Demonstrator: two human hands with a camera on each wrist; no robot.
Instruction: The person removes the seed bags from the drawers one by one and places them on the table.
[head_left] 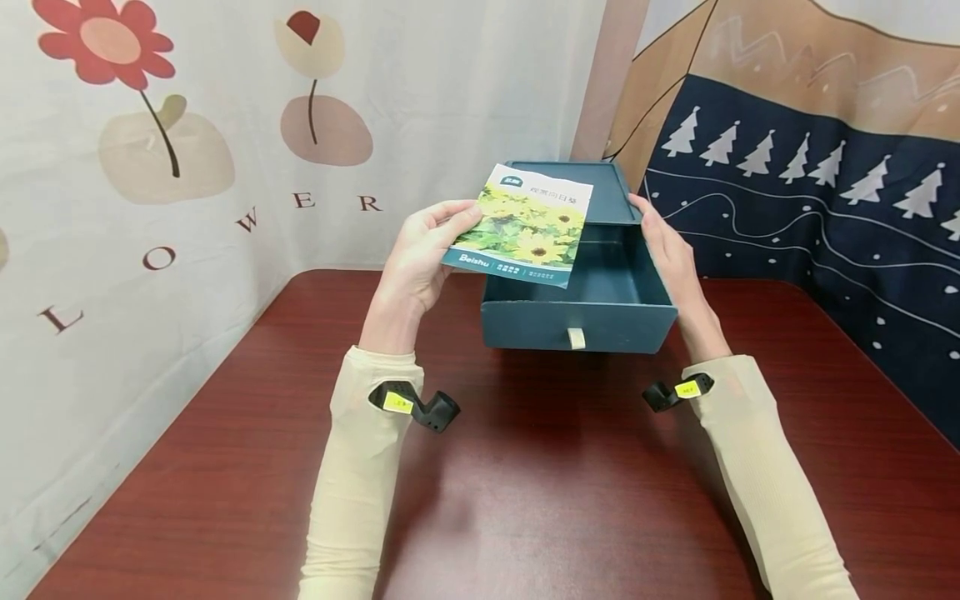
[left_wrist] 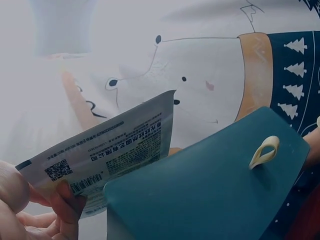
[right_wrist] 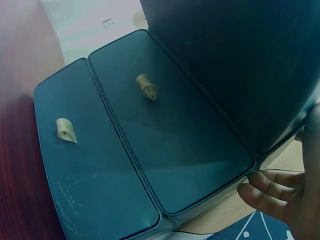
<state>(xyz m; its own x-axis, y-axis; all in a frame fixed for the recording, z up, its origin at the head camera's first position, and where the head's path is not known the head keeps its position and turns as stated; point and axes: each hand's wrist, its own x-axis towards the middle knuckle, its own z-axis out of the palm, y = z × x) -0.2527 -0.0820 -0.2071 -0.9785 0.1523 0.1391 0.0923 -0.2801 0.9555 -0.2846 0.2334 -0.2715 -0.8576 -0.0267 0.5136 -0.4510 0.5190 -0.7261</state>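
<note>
My left hand [head_left: 420,258] pinches a seed packet [head_left: 525,229] printed with yellow sunflowers, thumb on its front. The packet is tilted above the left part of a pulled-out drawer [head_left: 581,323]. In the left wrist view, the packet's back [left_wrist: 132,150] shows small print and a QR code. The drawer belongs to a dark teal drawer box [head_left: 600,179]; its visible interior is bare. My right hand [head_left: 675,262] rests against the box's right side. In the right wrist view, its fingers [right_wrist: 270,192] touch that side, slightly bent; the thumb is mostly hidden.
Below the open drawer, the right wrist view shows a middle drawer [right_wrist: 185,150] and a bottom drawer [right_wrist: 95,155], both pushed in, each with a cream pull tab. The box stands on a dark red table [head_left: 525,500]. Printed curtains [head_left: 450,100] hang behind and beside it.
</note>
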